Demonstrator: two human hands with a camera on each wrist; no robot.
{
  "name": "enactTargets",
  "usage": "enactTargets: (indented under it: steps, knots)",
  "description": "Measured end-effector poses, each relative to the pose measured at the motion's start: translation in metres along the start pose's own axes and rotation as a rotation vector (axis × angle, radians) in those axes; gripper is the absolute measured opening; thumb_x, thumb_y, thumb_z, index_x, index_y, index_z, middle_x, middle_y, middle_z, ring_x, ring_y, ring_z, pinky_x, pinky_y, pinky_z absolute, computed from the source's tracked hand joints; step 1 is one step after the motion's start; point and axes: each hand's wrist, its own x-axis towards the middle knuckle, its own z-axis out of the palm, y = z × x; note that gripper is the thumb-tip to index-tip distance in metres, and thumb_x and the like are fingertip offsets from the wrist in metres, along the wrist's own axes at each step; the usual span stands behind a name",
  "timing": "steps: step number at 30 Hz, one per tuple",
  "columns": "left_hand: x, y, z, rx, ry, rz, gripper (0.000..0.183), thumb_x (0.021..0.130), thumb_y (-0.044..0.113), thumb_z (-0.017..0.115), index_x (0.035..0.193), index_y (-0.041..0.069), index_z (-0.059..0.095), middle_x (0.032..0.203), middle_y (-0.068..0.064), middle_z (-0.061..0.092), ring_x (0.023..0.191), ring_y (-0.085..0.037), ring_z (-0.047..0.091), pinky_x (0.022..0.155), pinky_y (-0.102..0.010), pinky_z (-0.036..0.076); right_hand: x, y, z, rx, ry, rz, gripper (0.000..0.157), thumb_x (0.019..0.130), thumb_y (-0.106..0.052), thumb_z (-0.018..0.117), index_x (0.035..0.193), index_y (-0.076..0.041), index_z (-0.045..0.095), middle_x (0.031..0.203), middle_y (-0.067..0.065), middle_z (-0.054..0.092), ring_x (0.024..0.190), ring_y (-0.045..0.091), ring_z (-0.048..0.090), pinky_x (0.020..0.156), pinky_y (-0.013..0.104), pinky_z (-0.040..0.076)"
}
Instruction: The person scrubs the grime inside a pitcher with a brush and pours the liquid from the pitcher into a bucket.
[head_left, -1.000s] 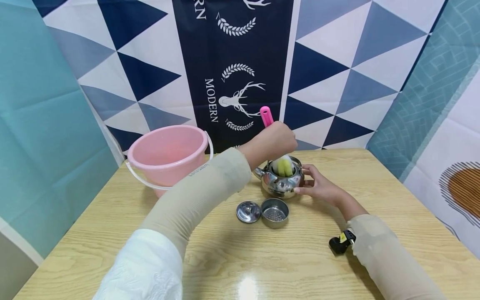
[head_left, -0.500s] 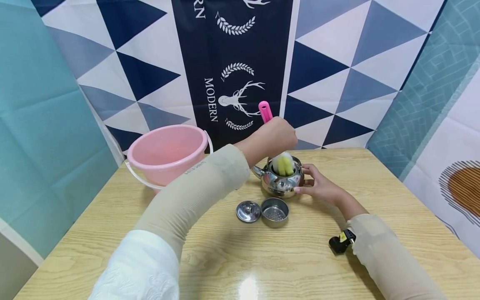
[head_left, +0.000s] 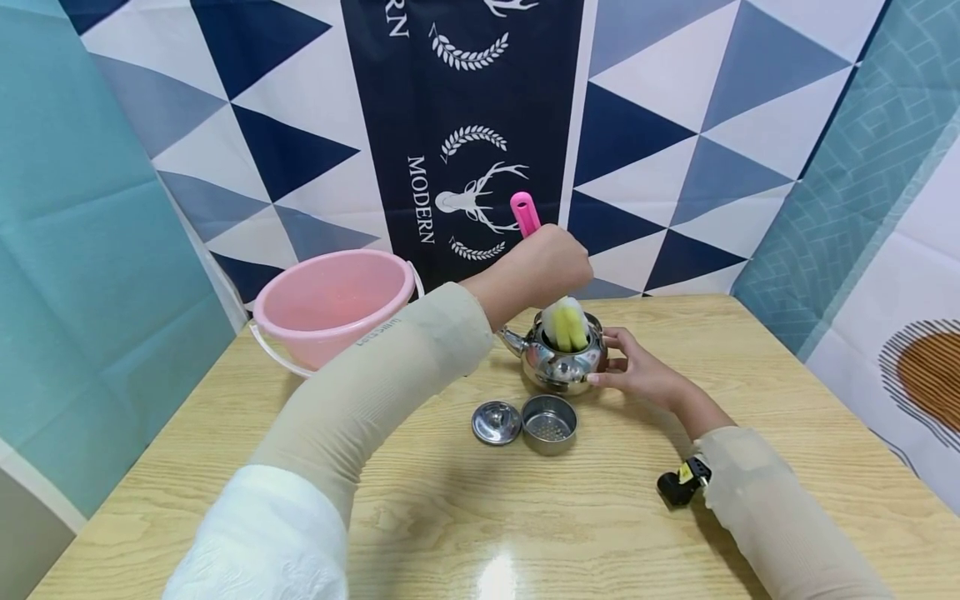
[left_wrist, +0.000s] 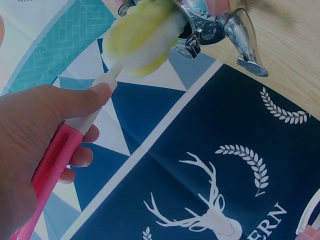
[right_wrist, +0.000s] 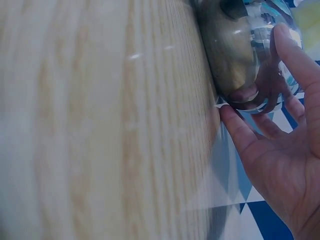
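My left hand grips a sponge bottle brush by its pink and white handle, the thumb laid along the shaft. The yellow and white sponge head sits at the mouth of a shiny steel teapot, its upper part above the rim. With thumb and fingers spread round the pot's right side, my right hand holds it on the table; the right wrist view shows the fingertips low against the polished wall. The spout points left in the head view.
A round steel lid and a perforated steel strainer cup lie side by side in front of the teapot. The pink bucket with a white handle stands at the left. Behind the wooden table hangs a patterned cloth.
My left hand has risen slightly and shifted a little left. The brush's sponge head shows a bit more above the teapot mouth. The right hand and teapot stay almost in place.
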Motion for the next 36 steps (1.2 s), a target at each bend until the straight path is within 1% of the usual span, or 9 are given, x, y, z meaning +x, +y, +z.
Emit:
enactTargets:
  steps: [3, 11, 17, 22, 28, 33, 36]
  knots:
    - [-0.003, -0.001, -0.001, -0.002, 0.003, -0.002, 0.022, 0.088, 0.013, 0.057, 0.103, 0.021, 0.071, 0.091, 0.005, 0.065, 0.075, -0.012, 0.051, 0.071, -0.035, 0.054, -0.001, -0.001, 0.000, 0.004, -0.001, 0.001, 0.085, 0.091, -0.020, 0.070, 0.150, -0.008, 0.009, 0.153, 0.026, 0.014, 0.134, 0.050, 0.030, 0.103, 0.056, 0.033]
    - [-0.010, -0.004, -0.005, 0.000, -0.010, -0.005, 0.021, 0.088, 0.015, 0.061, 0.107, 0.019, 0.071, 0.096, 0.004, 0.068, 0.079, -0.013, 0.056, 0.074, -0.034, 0.054, -0.001, -0.003, 0.001, -0.003, 0.001, 0.009, 0.087, 0.091, -0.021, 0.070, 0.151, -0.008, 0.008, 0.154, 0.026, 0.013, 0.135, 0.051, 0.028, 0.106, 0.061, 0.029]
    - [-0.018, -0.004, -0.006, -0.005, 0.000, -0.003, 0.021, 0.088, 0.014, 0.061, 0.105, 0.019, 0.071, 0.096, 0.003, 0.068, 0.078, -0.013, 0.056, 0.073, -0.035, 0.054, -0.001, -0.002, 0.002, -0.005, 0.003, 0.011, 0.085, 0.091, -0.021, 0.070, 0.150, -0.009, 0.009, 0.154, 0.026, 0.013, 0.135, 0.051, 0.029, 0.106, 0.059, 0.029]
    - [-0.026, -0.004, -0.005, -0.007, 0.005, -0.014, 0.020, 0.087, 0.014, 0.062, 0.104, 0.020, 0.072, 0.095, 0.003, 0.069, 0.077, -0.013, 0.056, 0.071, -0.034, 0.054, -0.001, -0.001, 0.002, -0.001, 0.004, 0.010, 0.086, 0.091, -0.020, 0.070, 0.150, -0.009, 0.009, 0.154, 0.026, 0.013, 0.135, 0.051, 0.029, 0.106, 0.059, 0.029]
    - [-0.038, -0.002, 0.003, -0.053, 0.004, -0.023, 0.018, 0.085, 0.013, 0.063, 0.099, 0.020, 0.072, 0.093, 0.004, 0.068, 0.075, -0.013, 0.056, 0.069, -0.033, 0.052, 0.000, 0.000, 0.001, -0.010, 0.010, 0.007, 0.086, 0.091, -0.022, 0.071, 0.149, -0.008, 0.010, 0.154, 0.026, 0.013, 0.135, 0.050, 0.030, 0.106, 0.060, 0.029]
    - [-0.049, -0.002, 0.012, -0.125, 0.026, -0.067, 0.016, 0.082, 0.010, 0.062, 0.089, 0.020, 0.073, 0.087, 0.005, 0.068, 0.073, -0.014, 0.056, 0.066, -0.035, 0.052, 0.000, 0.000, 0.002, -0.018, 0.021, 0.005, 0.084, 0.090, -0.021, 0.071, 0.148, -0.008, 0.012, 0.154, 0.026, 0.015, 0.134, 0.049, 0.032, 0.105, 0.059, 0.030]
    - [-0.054, -0.003, 0.020, -0.177, 0.029, -0.101, 0.013, 0.082, 0.013, 0.062, 0.085, 0.020, 0.071, 0.083, 0.005, 0.067, 0.072, -0.015, 0.056, 0.064, -0.036, 0.052, 0.000, 0.000, 0.001, -0.011, 0.022, 0.004, 0.084, 0.090, -0.021, 0.071, 0.148, -0.008, 0.012, 0.153, 0.026, 0.015, 0.134, 0.050, 0.032, 0.105, 0.059, 0.029]
